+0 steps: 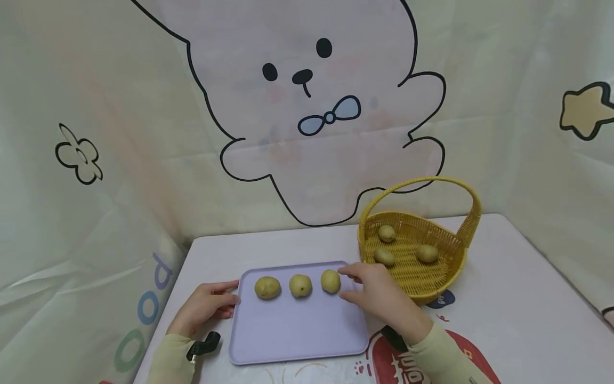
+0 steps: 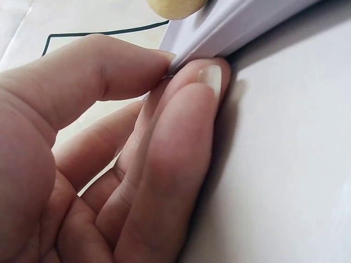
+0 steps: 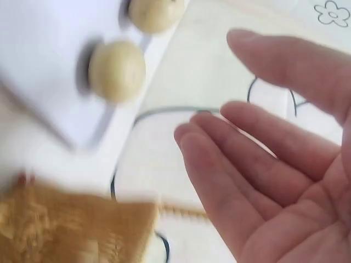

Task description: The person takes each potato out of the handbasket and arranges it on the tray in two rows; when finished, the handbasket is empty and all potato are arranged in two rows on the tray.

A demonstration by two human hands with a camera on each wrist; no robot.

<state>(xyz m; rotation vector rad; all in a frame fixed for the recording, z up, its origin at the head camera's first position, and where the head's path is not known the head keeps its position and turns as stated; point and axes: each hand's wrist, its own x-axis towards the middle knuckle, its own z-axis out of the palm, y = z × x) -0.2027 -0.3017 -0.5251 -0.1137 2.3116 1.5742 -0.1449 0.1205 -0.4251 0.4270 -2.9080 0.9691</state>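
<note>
Lying nearest, a red print on the white tabletop bears white lettering, partly covered by the right sleeve and illegible. The left hand pinches the left rim of a lilac tray. Three potatoes sit in a row along the tray's far half. The right hand hangs over the tray's right side, thumb and fingers spread wide just beside the rightmost potato. On the cloth at left, coloured letters read "ood". By the tray's far right corner, a yellow wicker basket holds three more potatoes. Behind, a backdrop shows a bear with a blue bow tie.
</note>
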